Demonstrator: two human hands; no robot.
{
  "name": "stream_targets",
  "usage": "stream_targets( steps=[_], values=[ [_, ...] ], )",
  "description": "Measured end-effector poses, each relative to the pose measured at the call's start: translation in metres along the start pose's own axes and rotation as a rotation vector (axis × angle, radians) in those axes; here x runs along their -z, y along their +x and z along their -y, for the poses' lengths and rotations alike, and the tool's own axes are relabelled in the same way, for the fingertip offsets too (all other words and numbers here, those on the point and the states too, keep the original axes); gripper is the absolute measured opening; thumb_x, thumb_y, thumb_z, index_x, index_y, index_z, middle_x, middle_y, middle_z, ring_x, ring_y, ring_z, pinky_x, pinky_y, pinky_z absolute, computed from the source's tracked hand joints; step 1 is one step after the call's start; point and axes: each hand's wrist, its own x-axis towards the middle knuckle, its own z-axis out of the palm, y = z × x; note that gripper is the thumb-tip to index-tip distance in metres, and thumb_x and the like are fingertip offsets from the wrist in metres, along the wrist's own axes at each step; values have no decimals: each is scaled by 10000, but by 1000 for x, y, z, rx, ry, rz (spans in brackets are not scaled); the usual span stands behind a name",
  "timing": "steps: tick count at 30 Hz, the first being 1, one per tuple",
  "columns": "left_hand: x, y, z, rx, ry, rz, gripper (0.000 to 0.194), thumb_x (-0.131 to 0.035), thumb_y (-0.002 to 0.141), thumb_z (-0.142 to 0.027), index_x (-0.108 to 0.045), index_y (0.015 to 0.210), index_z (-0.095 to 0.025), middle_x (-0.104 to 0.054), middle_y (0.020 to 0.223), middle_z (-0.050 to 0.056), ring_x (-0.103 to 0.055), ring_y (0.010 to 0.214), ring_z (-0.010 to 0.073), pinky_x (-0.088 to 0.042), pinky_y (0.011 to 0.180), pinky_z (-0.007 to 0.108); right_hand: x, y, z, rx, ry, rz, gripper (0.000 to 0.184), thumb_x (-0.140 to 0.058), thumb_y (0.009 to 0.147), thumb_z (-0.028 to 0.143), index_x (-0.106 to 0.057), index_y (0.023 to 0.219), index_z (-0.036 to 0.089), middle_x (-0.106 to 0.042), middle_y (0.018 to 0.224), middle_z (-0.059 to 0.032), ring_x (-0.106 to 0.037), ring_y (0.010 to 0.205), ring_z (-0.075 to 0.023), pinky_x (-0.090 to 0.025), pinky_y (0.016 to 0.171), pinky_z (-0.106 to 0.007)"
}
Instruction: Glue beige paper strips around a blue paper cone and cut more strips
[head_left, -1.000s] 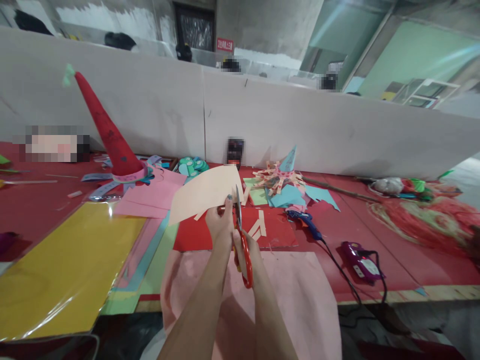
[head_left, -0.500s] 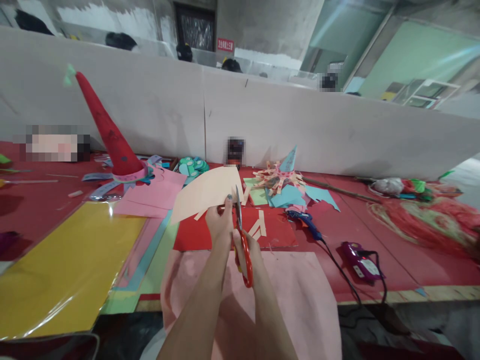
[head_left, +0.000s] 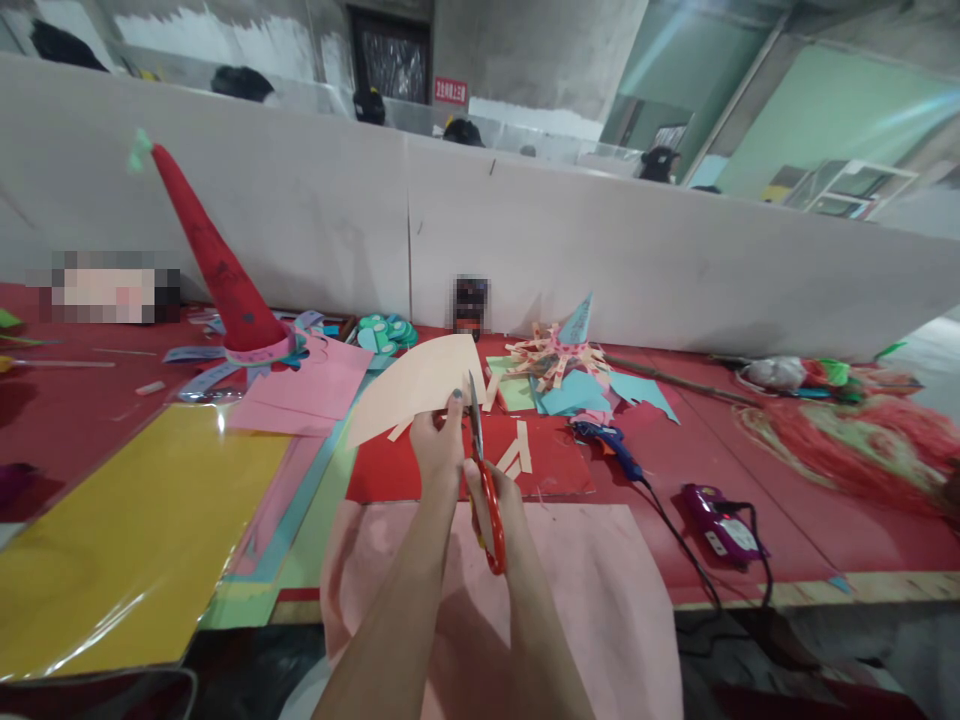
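Scissors [head_left: 480, 470] in right hand [head_left: 495, 500] point away, blades upright.

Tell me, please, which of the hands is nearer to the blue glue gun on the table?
Right. The right hand, holding the red-handled scissors, sits closer to the blue glue gun; the left hand, gripping the peach paper, is farther away.

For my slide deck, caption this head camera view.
Left hand holds peach paper while right hand cuts with red scissors.
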Motion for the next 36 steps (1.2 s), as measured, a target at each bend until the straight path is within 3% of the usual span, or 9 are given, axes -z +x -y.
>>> stream_targets(
  steps=[8,13,18,26,36],
  values=[
    [0,3,2,30,-86,1,274,-602,684,-379,-637,714,-109,-647,658,63,-592,603,154,-451,562,253,1,-1,4,0,-16,16,369,-521,697,497,-351,577,193,-278,535,51,-268,505,-79,-237,467,-205],
    [0,4,-1,136,-358,16,244,-636,651,-366,-602,666,-124,-585,549,11,-547,506,120,-427,493,232,4,-3,11,-31,-31,16,339,-500,724,436,-316,573,194,-238,544,56,-238,525,-78,-228,483,-196],
    [1,5,-2,157,-513,47,219,-615,676,-353,-580,660,-138,-518,486,-29,-496,454,89,-418,485,218,5,-3,13,-25,-65,7,341,-514,719,414,-298,569,196,-230,549,60,-221,536,-80,-216,484,-191],
    [4,7,1,4,-233,-129,289,-604,696,-398,-628,765,-118,-653,741,63,-611,689,170,-492,689,315,3,-3,14,-1,-41,-3,397,-532,654,528,-341,552,195,-282,522,54,-279,535,-89,-269,486,-198],
    [5,3,-9,20,-161,-81,265,-632,693,-357,-672,799,-117,-703,833,99,-653,781,209,-511,731,317,3,-3,12,16,-26,-5,373,-523,693,505,-375,576,184,-271,539,51,-275,524,-80,-250,473,-198]
  ],
)
